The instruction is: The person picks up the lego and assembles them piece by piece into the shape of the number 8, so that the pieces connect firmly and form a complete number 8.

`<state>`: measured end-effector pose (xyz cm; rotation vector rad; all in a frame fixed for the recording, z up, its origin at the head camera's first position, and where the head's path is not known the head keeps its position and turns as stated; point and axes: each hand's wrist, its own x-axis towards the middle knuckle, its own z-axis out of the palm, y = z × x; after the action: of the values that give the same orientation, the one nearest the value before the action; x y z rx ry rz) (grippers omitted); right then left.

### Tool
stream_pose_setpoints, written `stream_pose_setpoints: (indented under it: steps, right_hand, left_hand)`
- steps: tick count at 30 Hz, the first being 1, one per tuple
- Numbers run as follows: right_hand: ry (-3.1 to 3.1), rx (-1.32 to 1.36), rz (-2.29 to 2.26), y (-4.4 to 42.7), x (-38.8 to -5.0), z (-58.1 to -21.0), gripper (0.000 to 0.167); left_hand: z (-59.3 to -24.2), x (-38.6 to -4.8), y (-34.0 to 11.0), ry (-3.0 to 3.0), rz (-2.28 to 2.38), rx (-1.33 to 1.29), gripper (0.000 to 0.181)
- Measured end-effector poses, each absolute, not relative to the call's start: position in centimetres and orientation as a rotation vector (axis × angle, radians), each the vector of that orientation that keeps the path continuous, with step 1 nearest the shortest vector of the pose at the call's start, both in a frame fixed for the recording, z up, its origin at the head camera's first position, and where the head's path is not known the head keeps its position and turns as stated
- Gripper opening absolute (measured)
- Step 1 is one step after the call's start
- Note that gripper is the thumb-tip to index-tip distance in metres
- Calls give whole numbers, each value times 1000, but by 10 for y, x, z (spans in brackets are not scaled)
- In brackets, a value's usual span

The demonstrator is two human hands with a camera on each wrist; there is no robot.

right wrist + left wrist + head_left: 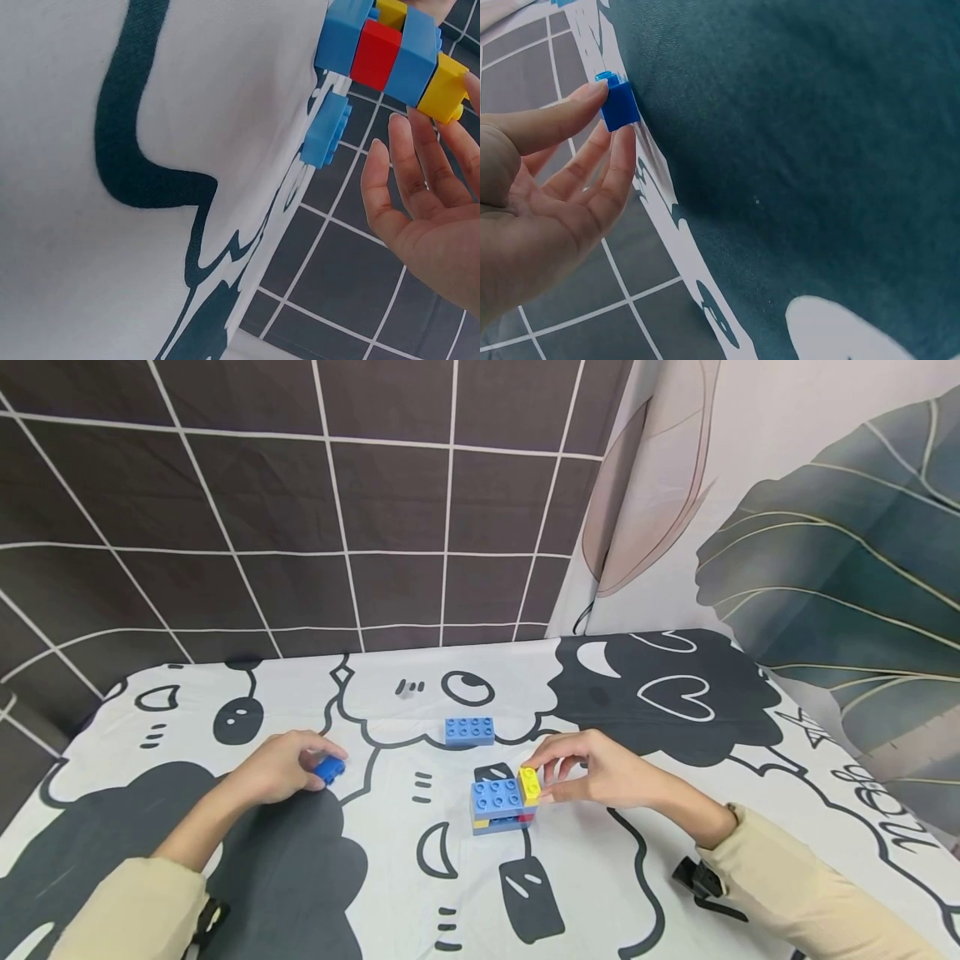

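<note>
My left hand [273,770] pinches a small dark blue toy brick [328,769] between thumb and fingers, left of the stack. In the left wrist view, the thumb lies on the stud side of this dark blue brick [621,105]. A stack of toy bricks has a light blue brick [495,795] on its upper level, with a red brick [375,56] and a yellow one [391,13] sandwiched above a light blue base [341,37]. At the stack's right end, my right hand [600,768] pinches a small yellow brick [529,785] that sits on top.
Behind the stack lies a loose light blue brick [469,732] with two rows of studs. A white cloth with black cartoon drawings [390,877] covers the table. Dark gridded fabric [390,502] hangs behind, and a leaf-patterned curtain [847,560] is at the right.
</note>
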<state>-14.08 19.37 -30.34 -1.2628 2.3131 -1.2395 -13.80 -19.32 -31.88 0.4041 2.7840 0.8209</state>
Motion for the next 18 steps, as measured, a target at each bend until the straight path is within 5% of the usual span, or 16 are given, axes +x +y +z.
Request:
stream_pose_setpoints:
  steps: [18]
  right_hand:
    - [2327, -1249, -1226, 193, -140, -302, 30]
  left_hand:
    - [-315, -135, -188, 2775, 897, 407, 30]
